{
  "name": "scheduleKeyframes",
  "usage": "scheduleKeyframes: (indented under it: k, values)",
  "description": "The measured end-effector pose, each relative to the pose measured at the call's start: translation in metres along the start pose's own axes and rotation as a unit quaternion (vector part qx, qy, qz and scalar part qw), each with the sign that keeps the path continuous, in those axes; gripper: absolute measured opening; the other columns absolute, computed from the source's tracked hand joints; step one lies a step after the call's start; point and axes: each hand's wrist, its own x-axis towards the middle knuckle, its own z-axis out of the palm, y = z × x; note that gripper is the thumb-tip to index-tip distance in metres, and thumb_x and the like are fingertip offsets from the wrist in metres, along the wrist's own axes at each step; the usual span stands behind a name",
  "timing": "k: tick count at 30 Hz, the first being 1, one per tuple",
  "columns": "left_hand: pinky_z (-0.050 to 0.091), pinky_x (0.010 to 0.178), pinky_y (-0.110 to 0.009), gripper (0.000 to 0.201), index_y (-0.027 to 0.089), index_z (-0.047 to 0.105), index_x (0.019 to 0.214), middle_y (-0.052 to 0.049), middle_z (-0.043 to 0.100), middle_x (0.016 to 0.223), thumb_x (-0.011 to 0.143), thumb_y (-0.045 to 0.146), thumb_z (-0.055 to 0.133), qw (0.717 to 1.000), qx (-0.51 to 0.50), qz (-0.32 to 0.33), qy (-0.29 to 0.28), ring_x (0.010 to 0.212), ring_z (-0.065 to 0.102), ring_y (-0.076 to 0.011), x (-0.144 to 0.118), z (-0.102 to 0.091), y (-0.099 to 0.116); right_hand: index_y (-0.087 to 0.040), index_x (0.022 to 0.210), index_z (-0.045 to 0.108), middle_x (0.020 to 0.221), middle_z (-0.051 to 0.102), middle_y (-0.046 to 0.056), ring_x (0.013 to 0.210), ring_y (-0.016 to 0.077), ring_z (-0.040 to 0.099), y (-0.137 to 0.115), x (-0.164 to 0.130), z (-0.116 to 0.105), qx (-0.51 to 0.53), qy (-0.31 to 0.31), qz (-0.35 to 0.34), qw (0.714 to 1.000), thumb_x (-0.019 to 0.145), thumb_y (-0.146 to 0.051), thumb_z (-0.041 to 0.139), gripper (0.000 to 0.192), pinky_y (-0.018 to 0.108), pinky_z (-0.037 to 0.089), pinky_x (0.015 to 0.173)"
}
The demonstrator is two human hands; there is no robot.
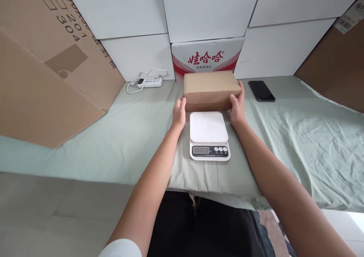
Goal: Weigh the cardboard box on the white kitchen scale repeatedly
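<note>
Left hand: pressed flat on the cardboard box's left end.
Right hand: clasping its right end.
Box: mid-bench, just behind the kitchen scale.
Phone: rear, right of the box.

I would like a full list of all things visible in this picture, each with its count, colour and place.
cardboard box: one, brown, on the cloth behind the scale, held at both ends
kitchen scale: one, white, on the cloth just in front of the box
phone: one, black, lying flat to the right of the box
power strip: one, white with a white cord, at the back left by the wall
printed carton: one, white and red, standing behind the box
large cardboard sheet: one, brown, leaning at the left
cloth: one, pale green, wrinkled, covering the table
left hand: one, on the box's left end
right hand: one, on the box's right end
</note>
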Motion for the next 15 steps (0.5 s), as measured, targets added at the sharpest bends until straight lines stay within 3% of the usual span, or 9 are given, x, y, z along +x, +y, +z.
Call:
scheduleKeyframes:
  k: [10,13,15]
  values:
    - [0.045,0.137,-0.052,0.071,0.025,0.067,0.149,-0.014,0.071,0.163,0.103,0.078,0.058,1.000,0.024,-0.001,-0.003,0.161,0.061,-0.0342,0.001,0.003,0.000,-0.033,0.174,0.030,0.187,0.038,0.010,0.179,0.0362,0.030,0.011,0.006,0.001,-0.009,-0.006,0.014,1.000,0.084,-0.090,0.055,0.109,0.065,0.026,0.149]
    - [0.038,0.142,-0.050,0.080,0.022,0.061,0.158,-0.016,0.061,0.175,0.102,0.080,0.057,0.999,0.031,0.013,0.009,0.170,0.050,-0.0345,0.000,0.002,0.005,-0.033,0.174,0.031,0.188,0.036,0.010,0.178,0.0365,0.032,0.015,0.005,0.001,-0.010,0.007,0.007,1.000,0.084,-0.088,0.057,0.109,0.063,0.028,0.149]
    - [0.033,0.145,-0.045,0.085,0.025,0.054,0.166,-0.012,0.048,0.185,0.102,0.081,0.057,0.998,0.026,0.036,0.034,0.178,0.038,-0.0311,0.001,-0.001,0.008,-0.032,0.175,0.029,0.184,0.041,0.012,0.174,0.0369,0.039,0.021,0.004,-0.002,-0.005,0.030,-0.002,1.000,0.087,-0.083,0.057,0.105,0.065,0.033,0.145]
